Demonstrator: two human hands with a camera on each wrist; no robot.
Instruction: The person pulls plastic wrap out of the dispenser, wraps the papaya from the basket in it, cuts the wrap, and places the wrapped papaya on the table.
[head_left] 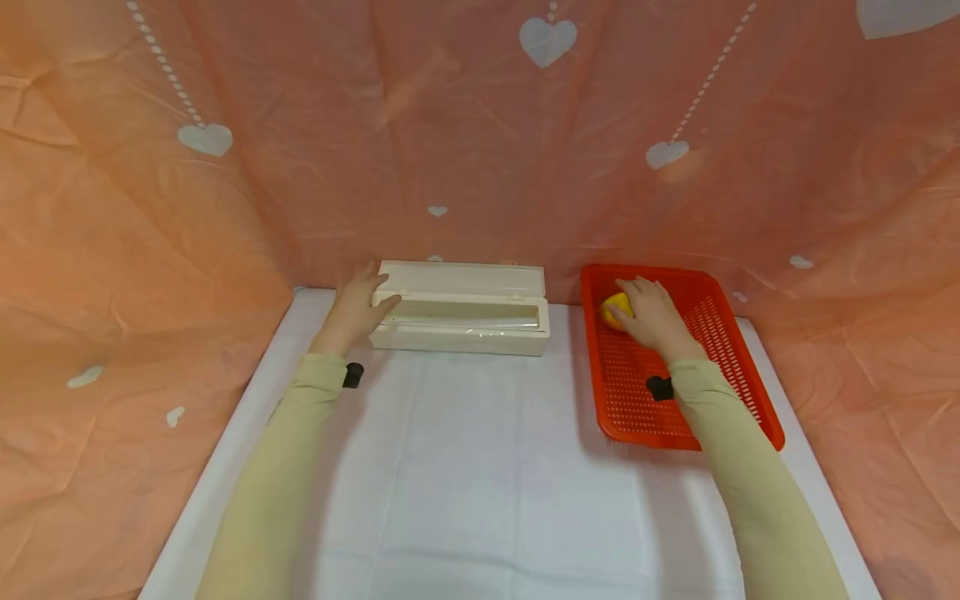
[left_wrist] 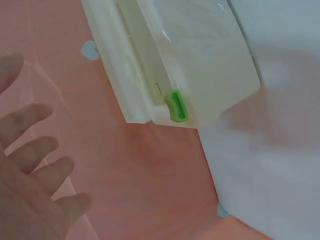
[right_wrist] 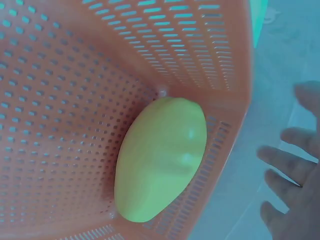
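Both left hand (head_left: pixel 351 314) and right hand (head_left: pixel 654 317) spread; white tablecloth (head_left: pixel 457 467) under box (head_left: pixel 459 342), basket (head_left: pixel 678 279); orange drapes (head_left: pixel 465 125) around.

On the white surface (head_left: pixel 450 467), the person's left hand (head_left: pixel 352 310) is spread at the left end of an open cream box (head_left: pixel 459 341), the right hand (head_left: pixel 656 317) over a yellow object (head_left: pixel 618 302) inside a red basket (head_left: pixel 626 392).

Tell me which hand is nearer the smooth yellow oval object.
Right. The right hand is over the red perforated plastic basket, close by the yellow object; the left hand is farther off, by the open white rectangular box.
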